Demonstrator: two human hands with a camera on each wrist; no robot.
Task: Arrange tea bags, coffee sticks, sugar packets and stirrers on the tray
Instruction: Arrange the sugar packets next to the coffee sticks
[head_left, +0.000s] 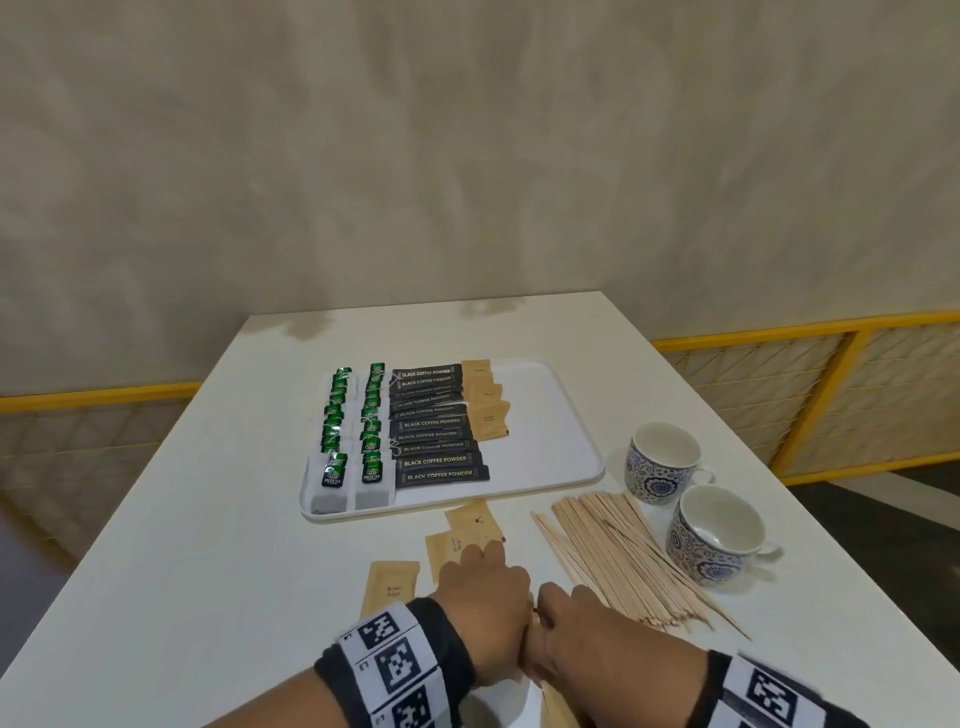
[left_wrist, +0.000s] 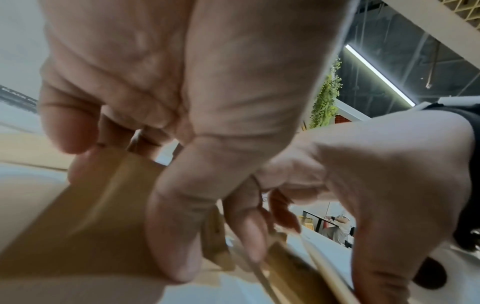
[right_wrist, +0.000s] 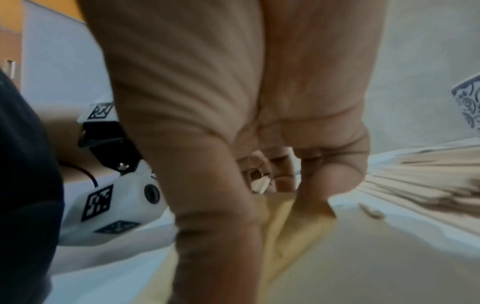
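Note:
A white tray (head_left: 571, 415) holds two columns of green tea bags (head_left: 332, 470), a row of black coffee sticks (head_left: 436, 447) and a few brown sugar packets (head_left: 485, 400). Loose sugar packets (head_left: 475, 522) lie on the table in front of the tray. My left hand (head_left: 483, 577) and right hand (head_left: 566, 613) meet over them near the front edge. In the left wrist view the left hand (left_wrist: 122, 197) pinches a brown sugar packet (left_wrist: 91, 216) between thumb and curled fingers. In the right wrist view the right hand (right_wrist: 267, 216) pinches another sugar packet (right_wrist: 293, 232). Wooden stirrers (head_left: 618, 551) lie piled just right of my hands.
Two blue-patterned cups (head_left: 662, 462) (head_left: 717, 535) stand right of the tray and stirrers. One more sugar packet (head_left: 389, 587) lies left of my left wrist. The white table (head_left: 208, 571) ends at a wall behind, and the tray's right half is bare.

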